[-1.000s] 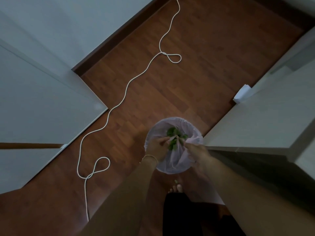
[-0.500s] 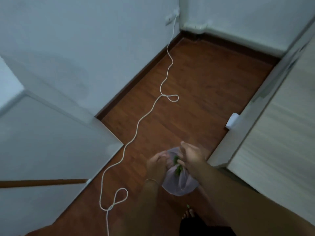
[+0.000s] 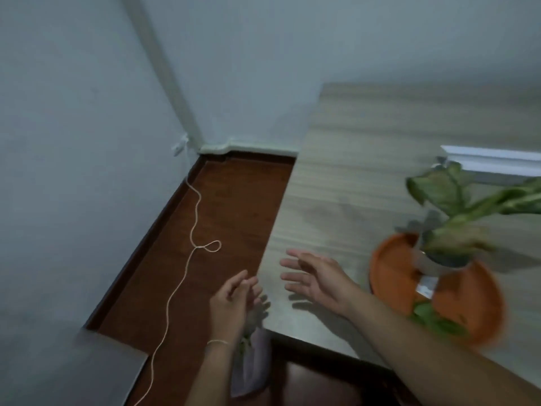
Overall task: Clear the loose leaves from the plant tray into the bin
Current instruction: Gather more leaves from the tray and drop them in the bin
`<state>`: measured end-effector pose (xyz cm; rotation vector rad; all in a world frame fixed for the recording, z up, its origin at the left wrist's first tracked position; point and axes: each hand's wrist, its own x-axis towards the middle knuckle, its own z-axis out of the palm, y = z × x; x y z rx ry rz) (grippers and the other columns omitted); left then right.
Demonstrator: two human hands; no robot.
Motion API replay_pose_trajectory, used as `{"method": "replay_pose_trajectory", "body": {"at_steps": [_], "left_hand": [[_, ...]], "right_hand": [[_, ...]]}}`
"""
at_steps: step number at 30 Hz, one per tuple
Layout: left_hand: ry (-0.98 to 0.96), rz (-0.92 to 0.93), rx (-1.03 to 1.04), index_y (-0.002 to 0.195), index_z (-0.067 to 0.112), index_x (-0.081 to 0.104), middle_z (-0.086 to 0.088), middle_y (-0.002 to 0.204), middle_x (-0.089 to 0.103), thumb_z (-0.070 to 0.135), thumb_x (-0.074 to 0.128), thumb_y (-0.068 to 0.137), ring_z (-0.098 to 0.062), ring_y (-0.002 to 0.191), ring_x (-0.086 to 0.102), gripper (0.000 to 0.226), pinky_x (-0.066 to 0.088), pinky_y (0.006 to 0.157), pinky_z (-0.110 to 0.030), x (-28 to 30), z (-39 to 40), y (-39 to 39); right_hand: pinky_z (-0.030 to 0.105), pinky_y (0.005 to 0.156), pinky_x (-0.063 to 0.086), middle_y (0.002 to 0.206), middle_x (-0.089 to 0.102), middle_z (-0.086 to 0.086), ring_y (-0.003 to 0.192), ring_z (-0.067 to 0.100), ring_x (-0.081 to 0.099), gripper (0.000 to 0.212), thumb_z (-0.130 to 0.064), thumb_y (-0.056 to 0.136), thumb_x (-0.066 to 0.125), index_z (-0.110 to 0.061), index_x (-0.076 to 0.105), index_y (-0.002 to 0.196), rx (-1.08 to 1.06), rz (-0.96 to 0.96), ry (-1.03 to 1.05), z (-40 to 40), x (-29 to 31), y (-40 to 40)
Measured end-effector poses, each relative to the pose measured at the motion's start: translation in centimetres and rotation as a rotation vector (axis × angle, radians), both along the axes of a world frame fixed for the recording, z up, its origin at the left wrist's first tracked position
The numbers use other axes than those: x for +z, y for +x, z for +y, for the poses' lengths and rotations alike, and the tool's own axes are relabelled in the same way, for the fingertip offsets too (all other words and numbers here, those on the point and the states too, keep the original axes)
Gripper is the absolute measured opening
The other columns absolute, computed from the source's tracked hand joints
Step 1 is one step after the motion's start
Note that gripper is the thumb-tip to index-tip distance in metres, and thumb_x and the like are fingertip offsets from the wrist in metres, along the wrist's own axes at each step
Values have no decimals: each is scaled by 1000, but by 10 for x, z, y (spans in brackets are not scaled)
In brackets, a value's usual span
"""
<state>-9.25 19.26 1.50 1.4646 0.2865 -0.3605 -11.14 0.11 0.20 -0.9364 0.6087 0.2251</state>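
Note:
An orange plant tray (image 3: 393,276) sits on the pale wooden table at the right, with a potted plant (image 3: 450,227) standing in it. Loose green leaves (image 3: 436,319) lie at the tray's near edge. My right hand (image 3: 316,276) hovers open over the table, left of the tray, fingers spread, holding nothing. My left hand (image 3: 234,303) is open above the table's corner, fingers loosely curled. Below it on the floor stands the bin (image 3: 253,364) with its pale bag, mostly hidden by my left forearm; some green shows inside.
The pale wooden table (image 3: 336,186) fills the right side. A white cord (image 3: 187,268) snakes across the brown floor from a wall socket (image 3: 179,148). A grey cabinet corner (image 3: 87,367) juts in at the lower left. The view is blurred by motion.
Both hands have left the bin and risen to table height, now open and without leaves. The view swung up and right, bringing the table, tray and plant into sight.

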Motion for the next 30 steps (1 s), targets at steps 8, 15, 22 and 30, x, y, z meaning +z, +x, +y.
{"method": "replay_pose_trajectory", "body": {"at_steps": [8,15,22,30], "left_hand": [[398,-282,-770,122,11,64,-7,99,72,9,64,89,-6,86,70,33,56,76,-17,-15,-177,-49],[797,-542,-1385,120,27,59,-4,122,64,26,69,79,-21,106,61,42,49,90,-30,-57,-291,-84],[1014,-691,-1577,126,17,49,-13,121,54,33,67,79,-33,106,55,53,49,94,-42,-83,-306,-105],[1083,-739,-1551,116,12,63,-13,118,55,21,61,82,-34,104,54,35,49,93,-41,-85,-292,-94]], "right_hand": [[23,53,50,82,69,9,61,15,62,22,-9,95,63,7,69,109,-50,81,-501,-206,-13,-152],[36,77,54,92,73,-1,87,16,67,18,-30,79,68,-18,70,92,498,76,-1233,-249,-48,-198],[37,99,46,132,53,1,118,23,50,59,-43,81,65,-31,48,135,711,57,-1516,-244,-88,-208],[34,94,50,127,56,-5,115,17,52,39,-45,89,48,-33,61,124,702,37,-1507,-267,-100,-217]]}}
